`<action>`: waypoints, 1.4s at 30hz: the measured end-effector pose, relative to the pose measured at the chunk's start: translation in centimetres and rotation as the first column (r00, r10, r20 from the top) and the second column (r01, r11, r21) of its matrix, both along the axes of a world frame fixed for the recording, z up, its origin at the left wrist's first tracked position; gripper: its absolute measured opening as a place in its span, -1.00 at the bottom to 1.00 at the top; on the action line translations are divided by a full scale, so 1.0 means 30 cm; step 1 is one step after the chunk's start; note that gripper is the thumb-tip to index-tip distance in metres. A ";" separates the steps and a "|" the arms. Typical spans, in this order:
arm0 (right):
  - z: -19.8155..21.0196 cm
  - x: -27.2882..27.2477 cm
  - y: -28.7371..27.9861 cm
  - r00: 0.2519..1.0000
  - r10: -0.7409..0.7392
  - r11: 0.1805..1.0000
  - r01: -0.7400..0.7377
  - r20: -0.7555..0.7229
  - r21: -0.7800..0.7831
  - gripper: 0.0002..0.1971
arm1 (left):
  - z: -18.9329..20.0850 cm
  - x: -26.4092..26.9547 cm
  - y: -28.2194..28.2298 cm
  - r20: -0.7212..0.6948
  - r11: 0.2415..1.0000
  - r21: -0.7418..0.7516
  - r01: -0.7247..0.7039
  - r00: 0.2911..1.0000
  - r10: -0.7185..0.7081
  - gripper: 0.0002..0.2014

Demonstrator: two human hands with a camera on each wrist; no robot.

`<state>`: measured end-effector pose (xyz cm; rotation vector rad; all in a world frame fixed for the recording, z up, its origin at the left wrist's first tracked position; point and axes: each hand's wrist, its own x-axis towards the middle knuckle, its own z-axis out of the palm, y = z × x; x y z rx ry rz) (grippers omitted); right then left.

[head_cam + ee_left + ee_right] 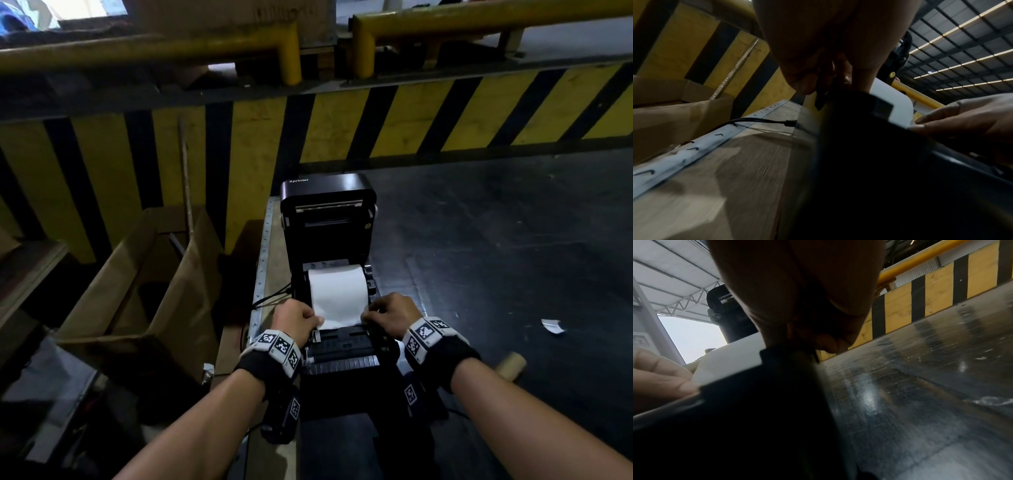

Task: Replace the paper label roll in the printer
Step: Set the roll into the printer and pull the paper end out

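White label roll [335, 291] sits in the open black Xprinter printer [329, 240] on the worktop [270, 274]; left hand [295, 317] and right hand [394, 313] each pinch a side edge of its loose paper end at the feed slot

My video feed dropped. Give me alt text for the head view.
Both hands, left hand and right hand, pinch the white label paper at its front corners in the open black printer, lid raised.
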<state>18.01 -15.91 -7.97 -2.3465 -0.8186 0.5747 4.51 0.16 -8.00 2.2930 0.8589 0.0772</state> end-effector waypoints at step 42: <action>0.065 0.031 0.022 0.987 0.124 0.970 -0.143 -0.105 -0.196 -0.72 | 0.101 0.045 0.043 -0.268 0.988 -0.135 0.080 0.957 -0.114 -0.69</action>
